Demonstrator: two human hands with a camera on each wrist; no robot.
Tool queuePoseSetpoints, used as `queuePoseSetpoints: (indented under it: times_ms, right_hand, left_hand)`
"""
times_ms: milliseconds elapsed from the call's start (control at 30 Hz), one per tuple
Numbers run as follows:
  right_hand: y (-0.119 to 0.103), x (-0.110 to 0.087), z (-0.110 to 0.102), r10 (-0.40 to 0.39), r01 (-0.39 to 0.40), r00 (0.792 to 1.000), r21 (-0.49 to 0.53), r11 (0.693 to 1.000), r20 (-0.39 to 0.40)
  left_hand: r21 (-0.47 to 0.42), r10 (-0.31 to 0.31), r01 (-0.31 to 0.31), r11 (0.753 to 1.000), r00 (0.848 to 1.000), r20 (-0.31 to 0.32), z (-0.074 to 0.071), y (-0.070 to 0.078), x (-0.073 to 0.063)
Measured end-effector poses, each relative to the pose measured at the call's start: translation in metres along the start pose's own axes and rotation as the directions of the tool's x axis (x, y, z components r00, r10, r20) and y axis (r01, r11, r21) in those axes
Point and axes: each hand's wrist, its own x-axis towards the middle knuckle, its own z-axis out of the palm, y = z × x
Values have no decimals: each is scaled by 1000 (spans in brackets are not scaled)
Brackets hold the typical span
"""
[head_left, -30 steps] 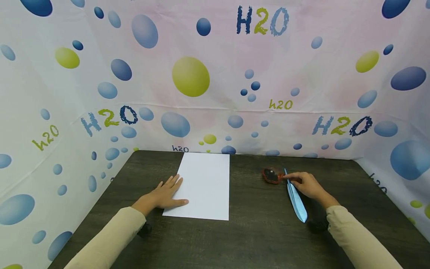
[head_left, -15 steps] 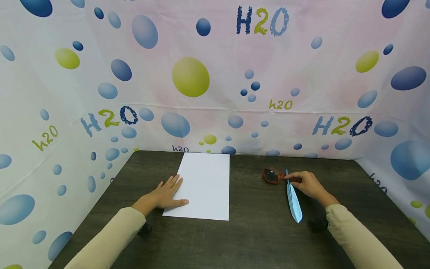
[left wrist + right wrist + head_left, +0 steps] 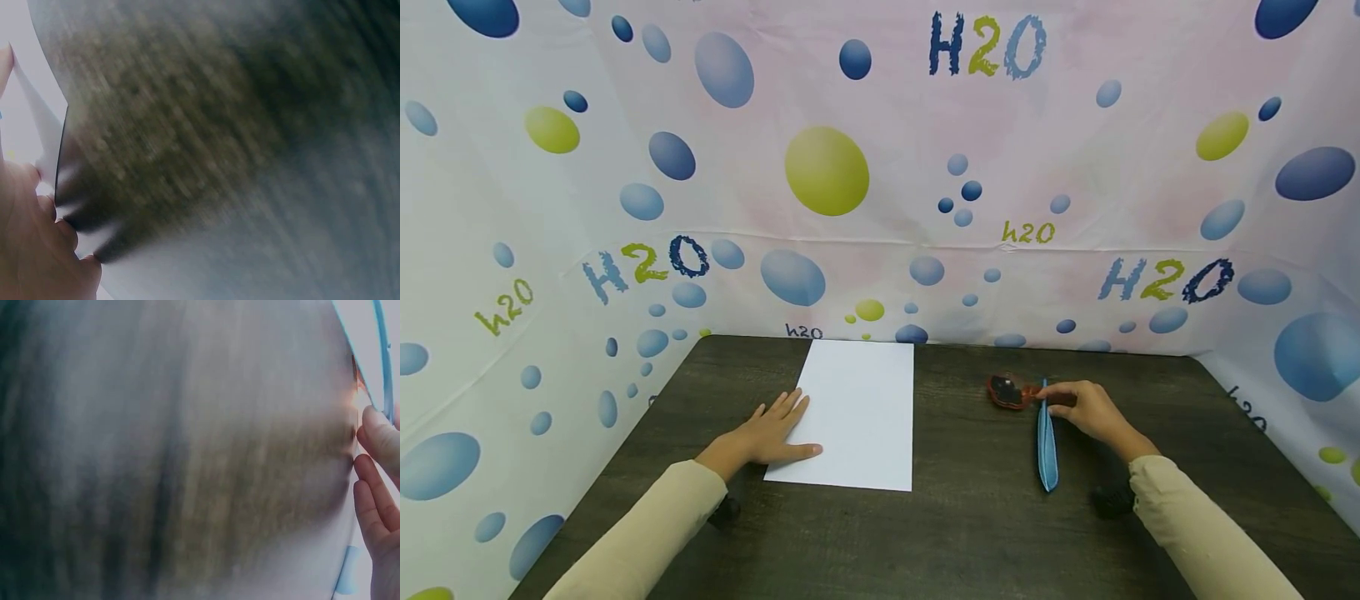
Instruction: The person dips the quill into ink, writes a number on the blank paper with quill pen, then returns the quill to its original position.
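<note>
My left hand [image 3: 769,435] lies with fingers spread on the left edge of a white sheet of paper [image 3: 865,417]; its knuckles and fingers also show in the left wrist view. With thumb and index finger, my right hand [image 3: 1086,410] pinches the far end of a slim, flat, light blue thing [image 3: 1047,454] with lengthwise folds. Seen nearly edge-on, the blue thing hangs toward me from the fingertips; I cannot tell its kind. Beside the fingertips, sunglasses [image 3: 1007,391] with an orange-red frame lie on the table, their right part hidden behind the blue thing and my hand.
A dark wood-grain table [image 3: 850,550] carries everything. White curtain-like fabric [image 3: 895,142] with blue and green dots and H2O lettering stands behind the table and along both sides. Both wrist views are mostly filled by the blurred table surface.
The blue thing's near end has swung leftward, turning it from slanted to almost straight and more edge-on. My right hand has barely moved; the left hand, paper and sunglasses stay put.
</note>
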Motion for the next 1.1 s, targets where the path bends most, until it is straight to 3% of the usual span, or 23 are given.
queuePoseSetpoints:
  times_ms: [467,833,1000,1100]
  right_hand:
    - [7,-3,-1,-14,18,998,62,998,-59]
    - [4,-5,-5,31,7,982,197,980,-186]
    - [3,-6,-8,8,53,977,277,959,-214]
    - [2,-6,-8,-40,134,968,376,917,-247]
  left_hand:
    - [1,-15,15,1000,1000,-2,1,0,-1]
    - [-12,-12,12,1000,1000,-1,2,1,-3]
    - [-11,-6,6,1000,1000,-1,1,1,-1]
    - [-12,-5,5,1000,1000,-1,0,1,0]
